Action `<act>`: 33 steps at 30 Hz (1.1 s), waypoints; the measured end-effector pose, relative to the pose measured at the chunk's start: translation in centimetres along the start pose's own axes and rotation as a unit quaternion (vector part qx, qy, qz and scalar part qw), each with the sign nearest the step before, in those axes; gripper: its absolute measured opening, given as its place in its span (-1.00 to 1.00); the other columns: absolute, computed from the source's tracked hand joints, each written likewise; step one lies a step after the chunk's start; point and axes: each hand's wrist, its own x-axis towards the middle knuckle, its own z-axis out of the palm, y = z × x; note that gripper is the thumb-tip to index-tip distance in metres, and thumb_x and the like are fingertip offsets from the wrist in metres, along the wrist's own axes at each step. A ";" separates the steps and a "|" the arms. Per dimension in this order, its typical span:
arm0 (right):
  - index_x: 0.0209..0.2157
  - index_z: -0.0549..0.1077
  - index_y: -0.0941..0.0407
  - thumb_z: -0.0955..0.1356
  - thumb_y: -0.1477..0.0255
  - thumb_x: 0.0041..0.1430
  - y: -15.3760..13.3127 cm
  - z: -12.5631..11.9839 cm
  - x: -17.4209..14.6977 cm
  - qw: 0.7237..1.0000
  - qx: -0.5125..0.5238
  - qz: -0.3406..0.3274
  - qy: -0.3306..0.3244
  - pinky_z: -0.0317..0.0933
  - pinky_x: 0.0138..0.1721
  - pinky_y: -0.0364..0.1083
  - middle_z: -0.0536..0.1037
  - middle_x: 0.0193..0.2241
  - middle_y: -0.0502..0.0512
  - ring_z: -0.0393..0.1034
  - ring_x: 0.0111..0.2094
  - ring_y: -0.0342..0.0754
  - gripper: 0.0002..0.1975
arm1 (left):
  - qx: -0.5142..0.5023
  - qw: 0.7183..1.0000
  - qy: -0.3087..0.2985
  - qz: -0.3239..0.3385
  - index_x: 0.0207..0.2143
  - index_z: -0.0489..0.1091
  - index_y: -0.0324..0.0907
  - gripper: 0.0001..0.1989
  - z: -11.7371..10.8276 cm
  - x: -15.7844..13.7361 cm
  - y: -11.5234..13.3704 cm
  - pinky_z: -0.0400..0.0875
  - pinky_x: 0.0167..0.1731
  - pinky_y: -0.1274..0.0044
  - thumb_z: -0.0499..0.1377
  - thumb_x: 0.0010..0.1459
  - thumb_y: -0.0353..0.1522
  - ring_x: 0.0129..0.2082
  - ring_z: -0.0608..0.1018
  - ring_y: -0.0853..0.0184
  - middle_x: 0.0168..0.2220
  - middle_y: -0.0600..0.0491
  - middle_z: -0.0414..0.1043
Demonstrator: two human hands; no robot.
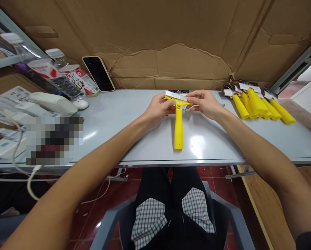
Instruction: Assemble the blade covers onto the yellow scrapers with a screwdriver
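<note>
Both forearms reach toward 12 o'clock; the left hand (159, 108) and right hand (206, 103) pinch the head of the yellow scraper (178, 125) at table (134, 139) centre; its handle points to 6 o'clock; 5 packaged scrapers (259, 104) lie at 2 o'clock.

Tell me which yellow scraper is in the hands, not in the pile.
The lone yellow scraper at table centre: left hand and right hand grip its head, handle toward the person. The other scrapers lie bunched at the right, untouched.
</note>
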 end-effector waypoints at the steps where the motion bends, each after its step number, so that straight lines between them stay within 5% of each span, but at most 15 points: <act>1: -0.29 0.68 0.10 0.66 0.47 0.21 -0.1 0.0 0.0 1.000 -0.010 -0.004 0.011 0.47 -0.43 -0.15 0.71 -0.27 0.12 0.61 -0.34 -0.09 -0.85 | 0.000 1.000 -0.001 -0.002 -0.06 0.54 -0.20 -0.70 -0.1 0.1 -0.1 0.67 -0.13 0.38 0.40 0.16 -0.36 -0.21 0.78 0.22 -0.08 -0.09 0.76; 6: -0.38 0.60 0.07 0.57 0.58 0.28 -0.4 -0.8 0.4 0.996 -0.009 -0.041 0.084 0.41 -0.44 -0.15 0.63 -0.32 0.02 0.59 -0.34 -0.11 -0.80 | 0.004 0.999 0.025 -0.027 -0.14 0.51 -0.21 -0.77 -0.2 0.3 -0.4 0.66 -0.15 0.38 0.40 0.16 -0.38 -0.23 0.79 0.20 -0.16 -0.10 0.74; 17: -0.30 0.72 0.07 0.69 0.42 0.03 0.6 -1.3 0.8 0.986 -0.126 -0.103 0.026 0.53 -0.14 0.04 0.72 -0.34 0.10 0.55 -0.28 0.01 -0.79 | 0.023 0.999 0.008 -0.034 -0.14 0.55 -0.18 -0.82 -0.3 0.2 -0.1 0.67 -0.08 0.36 0.37 0.21 -0.37 -0.26 0.75 0.26 -0.15 -0.06 0.73; 25: -0.38 0.66 0.07 0.56 0.56 0.15 0.8 -1.1 0.9 0.972 -0.196 -0.119 0.044 0.31 -0.30 -0.02 0.62 -0.43 0.06 0.42 -0.37 -0.06 -0.89 | 0.034 0.999 0.004 -0.033 -0.12 0.52 -0.19 -0.79 -0.4 0.2 -0.3 0.68 -0.04 0.31 0.38 0.20 -0.36 -0.20 0.78 0.21 -0.15 -0.08 0.74; 29: -0.29 0.60 0.04 0.54 0.62 0.10 0.9 -1.2 1.2 0.986 -0.119 -0.099 0.063 0.38 -0.33 -0.02 0.56 -0.41 -0.01 0.37 -0.44 -0.10 -0.80 | 0.031 0.999 0.001 -0.034 -0.12 0.54 -0.19 -0.78 -0.4 0.2 -0.3 0.67 -0.08 0.33 0.39 0.20 -0.35 -0.19 0.80 0.18 -0.14 -0.11 0.76; 33: -0.09 0.57 -0.01 0.50 0.65 0.12 0.4 -1.1 1.1 0.994 0.029 -0.056 0.085 0.61 -0.06 0.06 0.53 -0.35 -0.04 0.56 -0.31 -0.04 -0.63 | 0.025 0.999 -0.004 -0.032 -0.09 0.56 -0.21 -0.76 -0.4 0.2 -0.5 0.67 -0.11 0.36 0.40 0.19 -0.35 -0.18 0.80 0.18 -0.10 -0.14 0.77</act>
